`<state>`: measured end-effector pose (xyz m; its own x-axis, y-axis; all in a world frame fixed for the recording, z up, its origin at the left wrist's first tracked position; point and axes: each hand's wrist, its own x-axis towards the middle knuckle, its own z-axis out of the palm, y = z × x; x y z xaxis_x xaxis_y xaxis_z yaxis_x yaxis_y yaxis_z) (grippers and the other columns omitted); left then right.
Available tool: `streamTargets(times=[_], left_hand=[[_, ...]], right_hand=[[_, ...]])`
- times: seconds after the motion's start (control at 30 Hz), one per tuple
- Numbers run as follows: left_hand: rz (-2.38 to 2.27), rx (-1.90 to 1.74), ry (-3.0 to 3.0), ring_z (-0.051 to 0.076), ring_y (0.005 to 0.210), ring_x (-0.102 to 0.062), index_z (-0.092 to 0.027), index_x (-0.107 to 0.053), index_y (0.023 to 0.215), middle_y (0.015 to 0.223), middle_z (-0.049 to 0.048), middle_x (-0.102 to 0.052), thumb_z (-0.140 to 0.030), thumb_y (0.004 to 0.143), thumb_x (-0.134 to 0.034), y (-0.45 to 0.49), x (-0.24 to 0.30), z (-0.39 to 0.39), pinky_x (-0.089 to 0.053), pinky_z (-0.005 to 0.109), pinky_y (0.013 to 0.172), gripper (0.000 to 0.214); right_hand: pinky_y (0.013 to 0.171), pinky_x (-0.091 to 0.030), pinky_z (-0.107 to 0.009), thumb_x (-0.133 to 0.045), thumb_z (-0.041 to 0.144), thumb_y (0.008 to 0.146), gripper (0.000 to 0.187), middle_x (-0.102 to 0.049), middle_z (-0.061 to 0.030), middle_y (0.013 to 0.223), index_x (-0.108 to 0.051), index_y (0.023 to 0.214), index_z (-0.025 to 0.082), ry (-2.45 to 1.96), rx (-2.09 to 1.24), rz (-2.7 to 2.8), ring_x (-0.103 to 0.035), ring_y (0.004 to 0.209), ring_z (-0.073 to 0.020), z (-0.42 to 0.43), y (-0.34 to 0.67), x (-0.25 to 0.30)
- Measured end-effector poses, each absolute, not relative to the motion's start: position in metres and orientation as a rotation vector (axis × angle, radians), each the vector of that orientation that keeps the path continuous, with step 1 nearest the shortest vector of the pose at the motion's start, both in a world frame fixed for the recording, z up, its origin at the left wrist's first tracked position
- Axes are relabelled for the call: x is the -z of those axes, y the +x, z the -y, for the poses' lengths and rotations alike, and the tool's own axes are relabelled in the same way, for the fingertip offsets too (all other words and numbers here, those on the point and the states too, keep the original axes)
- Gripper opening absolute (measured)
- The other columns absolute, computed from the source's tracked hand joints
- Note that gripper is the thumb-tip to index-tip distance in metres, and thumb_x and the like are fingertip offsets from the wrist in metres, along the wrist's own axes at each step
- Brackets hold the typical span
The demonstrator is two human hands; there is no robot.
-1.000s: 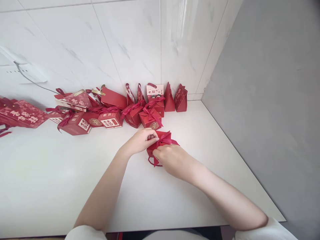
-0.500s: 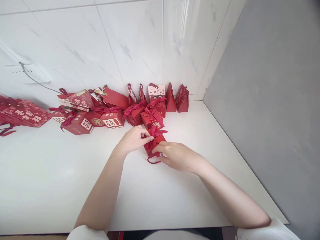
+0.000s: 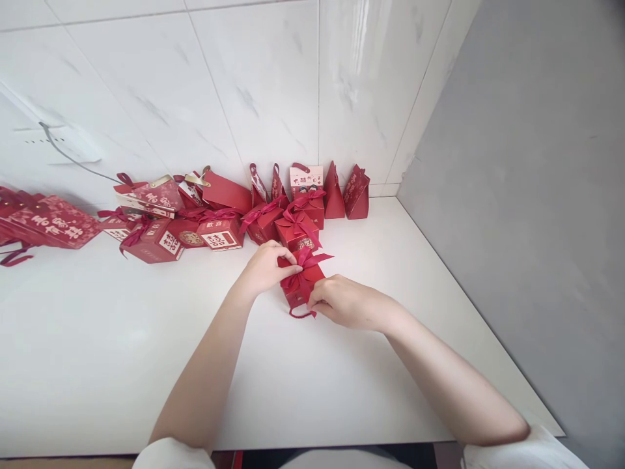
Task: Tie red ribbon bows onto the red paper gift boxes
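A small red gift box [image 3: 300,290] with a dark red ribbon bow [image 3: 305,264] on top sits on the white table [image 3: 122,352]. My left hand [image 3: 266,267] grips the box's left top corner, fingers curled onto the ribbon. My right hand [image 3: 342,301] holds the box's right side, fingers closed against it near a loose ribbon end [image 3: 303,314] that trails onto the table.
A row of red gift boxes and bags [image 3: 215,212] lies along the tiled back wall [image 3: 244,85], the closest box [image 3: 295,231] just behind the held one. A grey wall [image 3: 527,195] bounds the right side. A white device with a cable [image 3: 68,146] sits at far left.
The bow's loops have been drawn tighter on top of the box. My right hand has slid off the bow to the box's right side; the left stays at the top corner.
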<state>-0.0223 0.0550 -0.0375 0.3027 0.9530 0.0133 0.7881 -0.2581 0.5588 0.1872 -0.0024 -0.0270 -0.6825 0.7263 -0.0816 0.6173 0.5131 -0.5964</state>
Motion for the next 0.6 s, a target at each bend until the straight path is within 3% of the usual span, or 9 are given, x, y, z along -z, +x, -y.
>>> streamTargets(times=[0.27,0.43,0.6], left_hand=[[-1.512,-0.472,2.099,0.019,0.085,-0.059,-0.024,-0.076,0.080,0.093,0.0041,-0.057,-0.047,0.075,-0.073,-0.019,0.041,-0.056,-0.047,0.034,0.080,0.024],[-1.506,-0.453,2.072,0.017,0.081,-0.058,-0.026,-0.077,0.078,0.092,0.0025,-0.055,-0.048,0.073,-0.075,-0.016,0.043,-0.054,-0.046,0.032,0.076,0.022],[-1.497,-0.455,2.088,0.018,0.086,-0.058,-0.026,-0.077,0.076,0.090,0.0025,-0.054,-0.045,0.073,-0.076,-0.010,0.041,-0.049,-0.046,0.032,0.078,0.020]], right_hand=[[0.058,-0.037,-0.026,-0.046,0.004,0.082,0.025,-0.063,-0.0029,0.073,-0.065,0.072,0.017,-1.143,-1.031,2.656,-0.053,0.063,-0.0138,0.002,0.188,0.035],[0.063,-0.042,-0.025,-0.047,0.005,0.081,0.025,-0.069,-0.0050,0.084,-0.070,0.081,0.016,-1.049,-1.201,2.645,-0.059,0.074,-0.0161,0.000,0.190,0.031],[0.064,-0.043,-0.026,-0.050,0.003,0.078,0.023,-0.071,-0.0054,0.084,-0.070,0.078,0.016,-0.954,-1.294,2.655,-0.061,0.075,-0.0166,-0.001,0.189,0.032]])
